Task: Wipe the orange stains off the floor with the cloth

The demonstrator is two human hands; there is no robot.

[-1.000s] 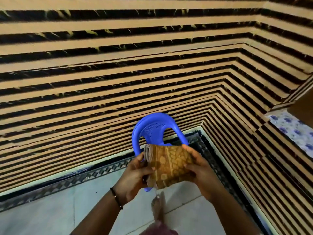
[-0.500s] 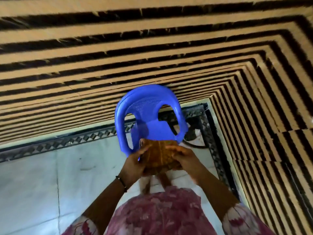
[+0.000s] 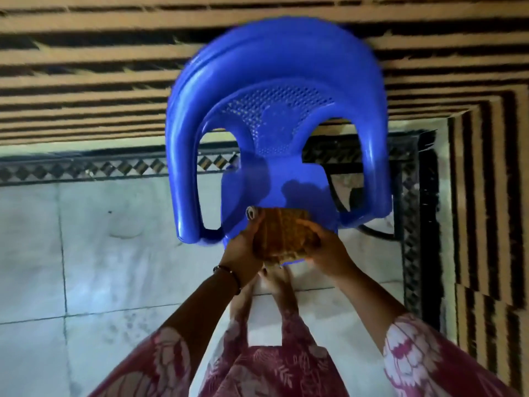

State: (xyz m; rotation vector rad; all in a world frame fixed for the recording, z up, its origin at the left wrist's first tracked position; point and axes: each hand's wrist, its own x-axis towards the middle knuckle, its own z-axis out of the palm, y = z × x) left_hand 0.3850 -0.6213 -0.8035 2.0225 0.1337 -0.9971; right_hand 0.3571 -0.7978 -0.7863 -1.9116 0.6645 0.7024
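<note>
A folded brown patterned cloth (image 3: 282,234) is held between both hands over the front edge of a blue plastic chair's seat. My left hand (image 3: 243,250) grips its left side and my right hand (image 3: 326,250) grips its right side. The pale tiled floor (image 3: 94,253) spreads out below and to the left. I see no orange stains on it in this blurred view.
The blue plastic chair (image 3: 274,116) stands directly in front, close to a wall of brown and black stripes (image 3: 86,75). A dark patterned border (image 3: 94,167) runs along the floor edge and down the right side. My bare feet (image 3: 272,287) stand just before the chair.
The view has tilted down and closed in on the chair, which now looks much bigger. Both hands have lowered the cloth to the front of the seat.
</note>
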